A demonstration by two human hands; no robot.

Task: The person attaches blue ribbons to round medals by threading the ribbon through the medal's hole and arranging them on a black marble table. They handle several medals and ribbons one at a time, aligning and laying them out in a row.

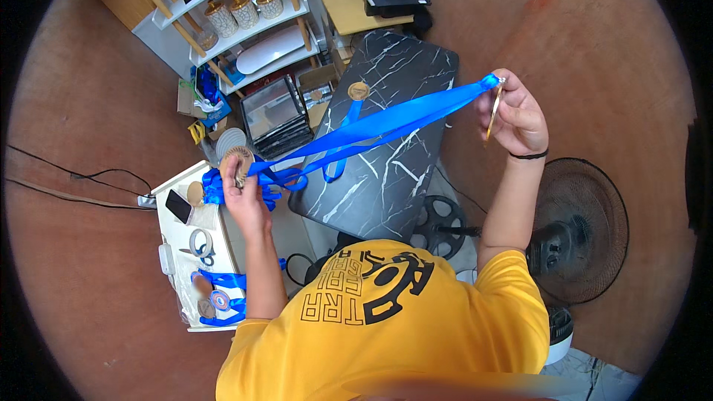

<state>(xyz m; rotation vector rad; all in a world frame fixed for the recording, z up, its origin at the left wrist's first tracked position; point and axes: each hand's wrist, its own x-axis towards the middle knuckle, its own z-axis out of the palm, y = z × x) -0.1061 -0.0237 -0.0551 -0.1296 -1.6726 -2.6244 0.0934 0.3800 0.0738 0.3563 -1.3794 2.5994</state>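
Observation:
Up on the right, my right hand (526, 120) is closed on a gold medal (492, 115) seen nearly edge-on, by the clasp of its ribbon. From there a wide blue ribbon (394, 120) stretches down-left over the black marbled table (386, 186) to my left hand (250, 204). My left hand is closed round a round bronze-coloured medal (236, 162), with blue ribbon beside its fingers; whether both ends are one ribbon I cannot tell. Below the stretched ribbon, another medal (358, 90) lies on the table with its own blue ribbon (353, 113).
At left, a white side table (230, 256) bears a phone (178, 206), a tape roll (200, 242), scissors (209, 259) and ribboned medals (220, 299). Shelves (256, 33) with trophies and jars stand behind. A black fan (579, 230) is near my right elbow.

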